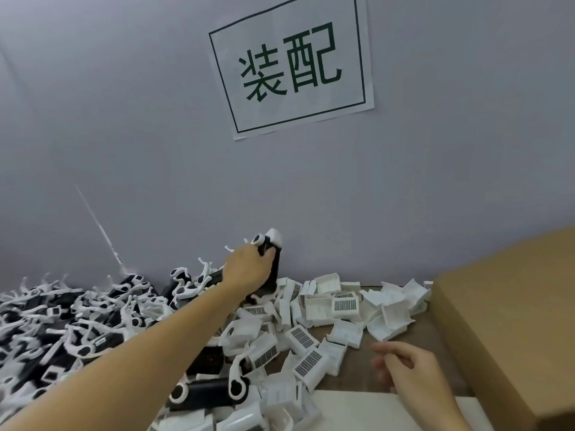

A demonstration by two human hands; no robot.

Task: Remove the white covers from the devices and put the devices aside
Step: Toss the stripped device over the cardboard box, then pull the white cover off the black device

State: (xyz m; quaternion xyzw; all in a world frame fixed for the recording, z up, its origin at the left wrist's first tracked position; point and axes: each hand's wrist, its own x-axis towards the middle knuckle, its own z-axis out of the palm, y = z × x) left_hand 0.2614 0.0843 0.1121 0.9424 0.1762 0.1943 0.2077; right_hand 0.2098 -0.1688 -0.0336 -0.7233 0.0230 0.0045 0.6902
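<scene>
White plastic covers (314,318) lie heaped across the middle of the wooden tabletop (367,365), several showing dark grids of printed code too small to read. Nearest the camera, the right hand (404,365) hovers low over the table with fingers loosely curled and nothing in them, just beside a brown cardboard box (510,321) that fills the right edge. A black device with white end rings (208,390) lies on its side at the near edge of the heap. To the left spreads a big pile of black-and-white devices (62,318), tangled together. Beyond it, the left arm reaches out, and the left hand (249,269) grips a black device (273,269) held upright at the back of the table, fingers wrapped round its body; a white cap sits at its top, close to the wall. Farthest off, on the grey wall (124,119), hangs a white paper sign (292,66) with a dark green border and the green characters 装配.
</scene>
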